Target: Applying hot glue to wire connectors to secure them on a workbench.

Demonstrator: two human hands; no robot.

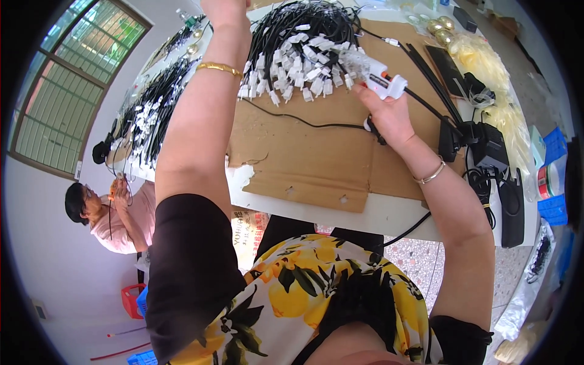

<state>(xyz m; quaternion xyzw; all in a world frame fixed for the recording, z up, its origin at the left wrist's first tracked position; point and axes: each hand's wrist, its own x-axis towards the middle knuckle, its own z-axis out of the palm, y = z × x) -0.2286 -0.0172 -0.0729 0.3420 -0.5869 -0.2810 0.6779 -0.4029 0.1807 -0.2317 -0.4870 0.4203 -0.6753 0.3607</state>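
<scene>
Right hand [389, 115] closed around white glue gun [383, 82], nozzle aimed at bundle of black cables with white connectors [298, 45] on cardboard sheet [316, 152] over table [389, 213]. Left hand [222, 7] raised at bundle's far edge, mostly cropped; grip cannot be told. Judged: nozzle best kept steady, one connector treated at a time.

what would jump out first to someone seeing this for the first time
The big bundle of black cables with white connectors heaped at the far middle of the cardboard sheet draws the eye first. Just right of it, the right hand holds a white glue gun pointed at the connectors. The left hand reaches to the bundle's far left edge, mostly cut off.
</scene>
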